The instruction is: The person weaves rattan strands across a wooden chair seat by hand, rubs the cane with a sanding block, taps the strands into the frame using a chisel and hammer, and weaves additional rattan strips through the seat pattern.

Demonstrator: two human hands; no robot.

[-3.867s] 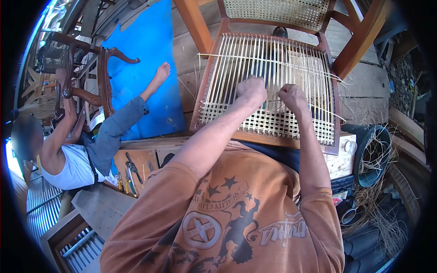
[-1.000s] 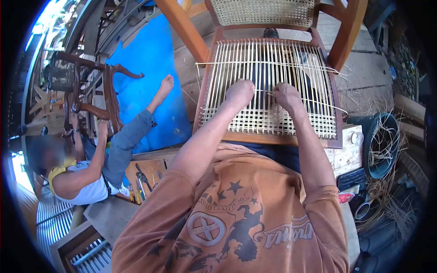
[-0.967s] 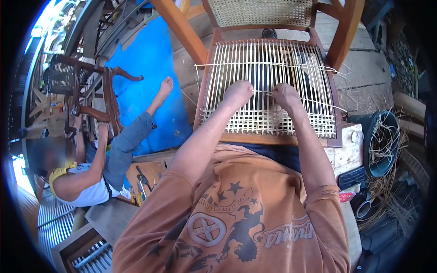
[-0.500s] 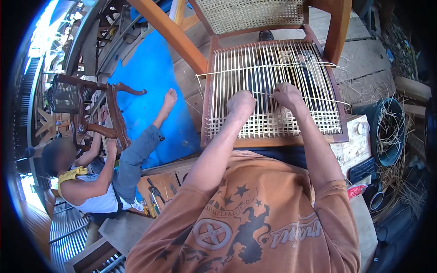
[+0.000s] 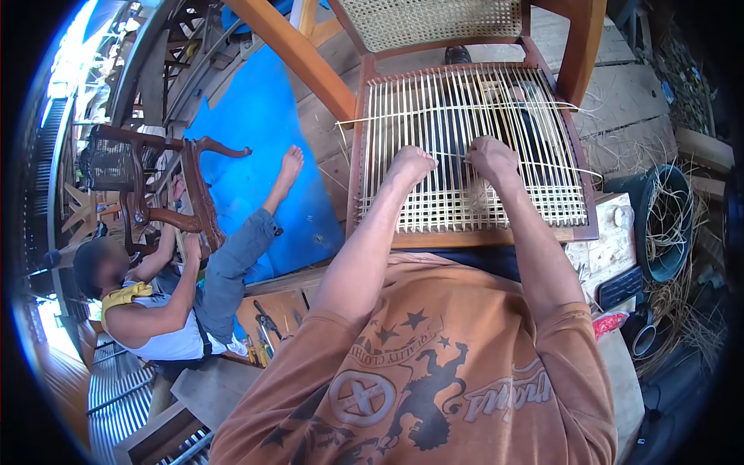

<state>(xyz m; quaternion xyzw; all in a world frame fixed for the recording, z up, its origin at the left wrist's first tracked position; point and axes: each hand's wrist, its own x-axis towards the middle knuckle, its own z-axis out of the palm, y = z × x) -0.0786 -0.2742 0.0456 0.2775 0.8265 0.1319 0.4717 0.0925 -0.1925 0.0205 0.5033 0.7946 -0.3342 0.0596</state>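
Note:
A wooden chair (image 5: 570,235) stands in front of me, its seat strung with many pale lengthwise cane strands (image 5: 449,97). Near the front rail these are crossed into an open woven mesh (image 5: 434,209). Over the left middle of the seat, my left hand (image 5: 411,166) is closed, fingertips pinched on a thin crosswise cane strand. My right hand (image 5: 494,160) is closed too, a short way to the right, pinching among the strands by the same crosswise line. Its fingertips are partly hidden. A loose crosswise cane length (image 5: 349,122) pokes out past the left seat rail.
On the left a person (image 5: 159,318) sits working at a dark carved chair (image 5: 190,186) beside a blue sheet (image 5: 271,178). Pliers and other tools (image 5: 266,325) lie nearby. At right are a bucket of cane scraps (image 5: 668,225) and a dark phone-like object (image 5: 618,288).
My two hands have moved slightly apart and up the seat a little, still closed. The view has shifted slightly.

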